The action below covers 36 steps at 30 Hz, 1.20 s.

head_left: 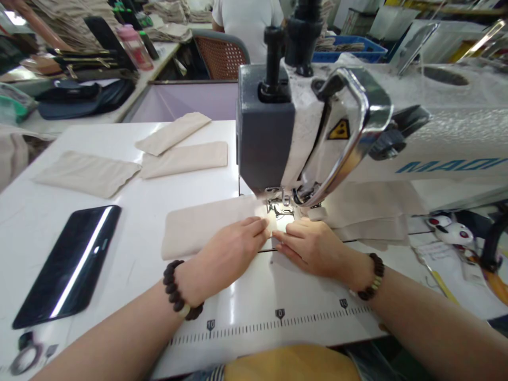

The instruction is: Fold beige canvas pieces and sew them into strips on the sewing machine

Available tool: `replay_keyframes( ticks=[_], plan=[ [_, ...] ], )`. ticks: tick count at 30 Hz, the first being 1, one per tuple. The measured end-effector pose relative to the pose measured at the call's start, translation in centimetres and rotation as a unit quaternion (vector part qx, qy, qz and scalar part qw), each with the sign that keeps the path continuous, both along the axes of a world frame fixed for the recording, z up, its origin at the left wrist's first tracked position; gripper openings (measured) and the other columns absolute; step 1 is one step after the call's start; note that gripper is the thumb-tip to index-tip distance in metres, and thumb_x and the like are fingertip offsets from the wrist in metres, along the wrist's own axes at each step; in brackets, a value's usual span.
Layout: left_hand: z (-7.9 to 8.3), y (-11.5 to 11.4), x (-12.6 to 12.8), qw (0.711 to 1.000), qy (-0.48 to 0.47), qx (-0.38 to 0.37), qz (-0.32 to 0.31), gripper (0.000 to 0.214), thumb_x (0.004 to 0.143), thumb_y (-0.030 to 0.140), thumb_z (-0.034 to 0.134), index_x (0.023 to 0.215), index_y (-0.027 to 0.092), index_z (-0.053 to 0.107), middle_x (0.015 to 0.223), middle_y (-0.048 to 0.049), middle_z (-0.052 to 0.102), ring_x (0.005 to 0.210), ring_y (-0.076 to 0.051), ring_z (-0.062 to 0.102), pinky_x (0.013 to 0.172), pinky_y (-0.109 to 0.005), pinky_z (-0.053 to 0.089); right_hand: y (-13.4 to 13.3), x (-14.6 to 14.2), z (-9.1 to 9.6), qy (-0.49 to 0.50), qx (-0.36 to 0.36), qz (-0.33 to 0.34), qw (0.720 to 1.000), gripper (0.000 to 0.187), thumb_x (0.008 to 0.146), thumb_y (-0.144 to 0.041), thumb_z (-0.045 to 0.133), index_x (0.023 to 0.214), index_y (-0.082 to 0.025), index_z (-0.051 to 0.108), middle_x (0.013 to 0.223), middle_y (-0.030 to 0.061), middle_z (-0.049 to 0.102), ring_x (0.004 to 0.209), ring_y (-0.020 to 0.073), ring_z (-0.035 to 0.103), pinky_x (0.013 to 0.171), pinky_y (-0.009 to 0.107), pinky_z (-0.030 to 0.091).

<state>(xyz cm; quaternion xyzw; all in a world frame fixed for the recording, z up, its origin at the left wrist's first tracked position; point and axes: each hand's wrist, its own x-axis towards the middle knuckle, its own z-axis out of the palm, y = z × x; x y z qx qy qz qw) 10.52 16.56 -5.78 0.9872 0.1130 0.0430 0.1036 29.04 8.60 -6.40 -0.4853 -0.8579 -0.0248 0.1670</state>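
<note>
Left hand [232, 248] lies flat, palm down on the cloth [198, 228], fingers straight and pressed together, tips at its right end. Right hand [313, 246] is just beside it, knuckles up, fingers curled, tips down at the cloth edge; can't tell if it pinches or only presses. The hands are nearly touching, both directly in front of the presser foot [280, 207].

The cloth is a beige strip lying flat on the table [130, 238], its right end under the foot of the sewing machine [313, 127] and the rest trailing left. A lamp lights the needle area.

There is a dark bead bracelet [177, 291] on the left wrist and another on the right. A printed ruler [278, 321] runs along the table's near edge. A phone [71, 264] lies face up well left of the cloth. Three more beige pieces [87, 173] lie further back left. A cloth stack [373, 211] sits right of the needle, under the machine arm. A person in a white shirt [246, 21] sits behind, facing away.
</note>
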Motion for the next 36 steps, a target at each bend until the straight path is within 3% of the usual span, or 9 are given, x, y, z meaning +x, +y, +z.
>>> replay_keyframes(
  ticks=[7, 12, 17, 23, 28, 32, 36],
  plan=[
    [0.6, 0.8, 0.7, 0.999, 0.003, -0.029, 0.042, 0.022, 0.088, 0.005, 0.037, 0.098, 0.01, 0.055, 0.102, -0.0086, 0.058, 0.103, -0.017, 0.054, 0.094, -0.031, 0.046, 0.4, -0.4, 0.1, -0.028, -0.019, -0.06, 0.998, 0.025, 0.091, -0.026, 0.043, 0.102, -0.012, 0.061, 0.072, 0.0036, 0.059, 0.066, 0.0166, 0.051, 0.057, 0.028, 0.032],
    [0.1, 1.6, 1.0, 0.998, -0.019, -0.025, 0.051, 0.022, 0.088, 0.006, 0.039, 0.104, 0.009, 0.054, 0.11, -0.0105, 0.056, 0.11, -0.017, 0.052, 0.1, -0.032, 0.042, 0.7, -0.6, -0.1, -0.039, -0.009, -0.089, 0.995, 0.028, 0.089, -0.025, 0.047, 0.111, -0.009, 0.057, 0.074, 0.0056, 0.06, 0.069, 0.017, 0.052, 0.054, 0.027, 0.032],
    [0.2, 2.4, 1.5, 0.998, -0.027, -0.017, 0.062, 0.023, 0.089, 0.006, 0.039, 0.105, 0.009, 0.054, 0.112, -0.0099, 0.056, 0.112, -0.016, 0.05, 0.102, -0.031, 0.039, 0.7, -0.8, -0.1, -0.034, -0.006, -0.093, 0.995, 0.026, 0.088, -0.024, 0.049, 0.107, -0.009, 0.058, 0.076, 0.0066, 0.061, 0.07, 0.0175, 0.052, 0.054, 0.027, 0.032],
    [0.5, 2.7, 1.6, 0.996, -0.022, -0.011, 0.088, 0.026, 0.088, 0.006, 0.039, 0.107, 0.011, 0.056, 0.112, -0.0102, 0.057, 0.104, -0.017, 0.055, 0.091, -0.031, 0.047, 0.7, -0.7, -0.2, -0.02, -0.022, -0.096, 0.995, 0.027, 0.089, -0.025, 0.047, 0.109, -0.009, 0.056, 0.079, 0.0072, 0.061, 0.073, 0.0183, 0.054, 0.06, 0.027, 0.036],
    [0.1, 2.6, 1.4, 0.997, -0.027, -0.004, 0.066, 0.026, 0.088, 0.006, 0.039, 0.109, 0.01, 0.053, 0.115, -0.0109, 0.055, 0.111, -0.017, 0.051, 0.098, -0.03, 0.041, 0.8, -0.7, -0.3, -0.028, -0.026, -0.099, 0.994, 0.025, 0.088, -0.025, 0.049, 0.107, -0.01, 0.057, 0.078, 0.0064, 0.06, 0.072, 0.018, 0.053, 0.057, 0.027, 0.034],
    [0.3, 2.0, 1.2, 0.995, 0.018, 0.058, 0.083, 0.027, 0.089, 0.009, 0.039, 0.113, 0.008, 0.05, 0.12, -0.0146, 0.052, 0.116, -0.024, 0.045, 0.099, -0.042, 0.038, 0.7, -0.7, -0.1, -0.025, -0.022, -0.098, 0.995, 0.022, 0.088, -0.025, 0.049, 0.104, -0.012, 0.058, 0.077, 0.0051, 0.06, 0.07, 0.017, 0.052, 0.054, 0.026, 0.032],
    [0.7, 1.1, 1.0, 0.972, 0.1, 0.12, 0.178, 0.03, 0.088, 0.007, 0.034, 0.115, 0.007, 0.049, 0.124, -0.0208, 0.047, 0.116, -0.033, 0.044, 0.087, -0.051, 0.042, 0.7, -0.7, -0.1, -0.022, -0.018, -0.1, 0.995, 0.021, 0.088, -0.024, 0.048, 0.102, -0.012, 0.058, 0.075, 0.0044, 0.06, 0.068, 0.0162, 0.052, 0.053, 0.026, 0.029]
  ],
)
